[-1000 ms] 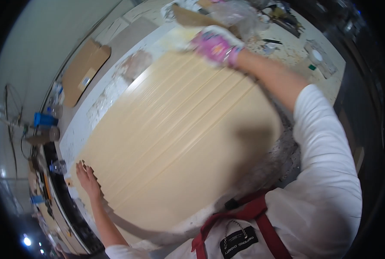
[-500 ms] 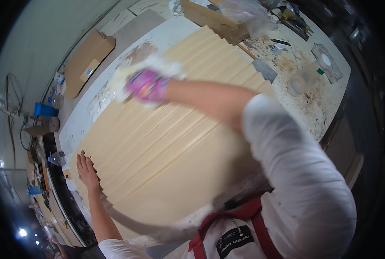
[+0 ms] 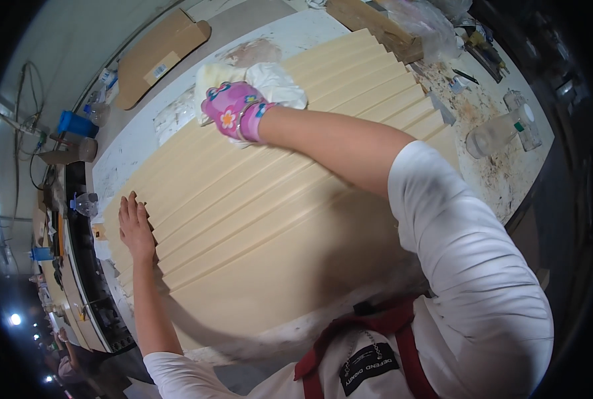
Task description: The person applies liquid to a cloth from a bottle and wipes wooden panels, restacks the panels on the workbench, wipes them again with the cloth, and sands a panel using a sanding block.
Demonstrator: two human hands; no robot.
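A large cream panel with stepped parallel ridges (image 3: pixel 263 266) lies across the worktable. My right hand (image 3: pixel 233 110), in a pink flowered glove, is closed on a crumpled white cloth (image 3: pixel 280 83) and presses it against the ridges by the panel's far edge. Part of the cloth bunches out on both sides of the glove. My bare left hand (image 3: pixel 137 229) lies flat on the panel's stepped left edge, fingers stretched out. The palm and fingertips of the gloved hand are hidden from view.
Beyond the panel lies a brown cardboard piece (image 3: pixel 157 56). A clear bottle (image 3: pixel 492 136) lies at the right among debris, with a black pen-like tool (image 3: pixel 466 76) farther back. A blue container (image 3: pixel 76 124) and a small plastic bottle (image 3: pixel 84 204) stand at the left.
The view has shifted, so the panel sits higher and farther right. My gloved right hand, smeared by motion before, now shows sharply, with the cloth still under it. My left hand keeps to the left edge.
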